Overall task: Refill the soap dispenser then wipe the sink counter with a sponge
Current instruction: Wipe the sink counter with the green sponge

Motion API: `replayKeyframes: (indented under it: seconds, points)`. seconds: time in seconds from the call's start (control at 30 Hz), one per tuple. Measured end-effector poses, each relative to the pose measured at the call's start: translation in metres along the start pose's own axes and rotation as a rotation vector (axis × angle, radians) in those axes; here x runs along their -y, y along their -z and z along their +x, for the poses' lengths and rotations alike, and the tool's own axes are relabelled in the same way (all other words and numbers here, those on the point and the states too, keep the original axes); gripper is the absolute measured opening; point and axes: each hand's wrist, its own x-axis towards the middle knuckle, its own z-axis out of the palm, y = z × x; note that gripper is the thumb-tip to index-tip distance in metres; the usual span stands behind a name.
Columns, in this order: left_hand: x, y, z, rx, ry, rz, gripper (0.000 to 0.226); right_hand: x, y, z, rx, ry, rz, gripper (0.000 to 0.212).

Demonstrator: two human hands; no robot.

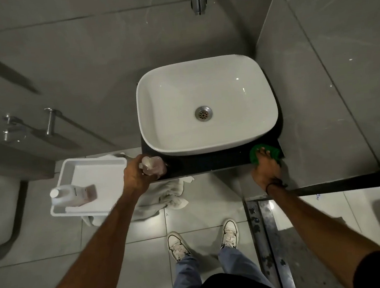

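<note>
Left hand [138, 175] curled round clear pump soap dispenser with pink fill [155, 168] at front-left corner of black sink counter [209, 162], probably holding it clear of wiping path. Right hand [266, 169], fingers flat, presses green sponge [254, 155] onto front-right corner, ready to wipe.

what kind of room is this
Most likely a bathroom or washroom: a white basin sits on a dark counter, a chrome tap sticks out of the tiled wall above it, and the floor is tiled too.

Pink soap dispenser [154, 168] left, green sponge [254, 155] right, on counter [205, 163].
</note>
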Motion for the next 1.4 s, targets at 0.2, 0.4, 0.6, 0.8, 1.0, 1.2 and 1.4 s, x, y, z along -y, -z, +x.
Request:
replayKeyframes:
  seconds: [0.2,0.4,0.6,0.8,1.0,1.2,1.4]
  points:
    - [-0.001,-0.009,-0.038,-0.051,0.314,-0.313,0.053,0.062,-0.027,-0.045,0.21,-0.228,0.7,0.037]
    - [0.029,-0.021,-0.086,0.483,0.465,-0.824,0.042,0.123,-0.069,-0.083,0.92,-0.378,1.438,0.031]
    - [0.06,-0.015,-0.092,0.313,0.507,-0.984,0.036,0.179,-0.096,-0.094,0.803,-0.288,1.151,0.029]
    - [0.118,0.03,-0.063,-0.062,0.642,-0.773,0.039,0.163,-0.101,-0.071,0.195,0.05,0.244,0.085]
    - [0.18,0.054,0.017,-0.25,0.629,-0.71,0.048,0.138,-0.131,-0.066,0.254,0.262,-0.314,0.138]
    - [0.22,0.045,0.09,-0.087,0.673,-0.611,0.053,0.131,-0.133,-0.058,0.251,0.257,-0.292,0.138]
    - [0.248,0.044,0.095,0.041,0.526,0.213,0.055,0.127,-0.136,-0.059,0.264,0.246,-0.29,0.132]
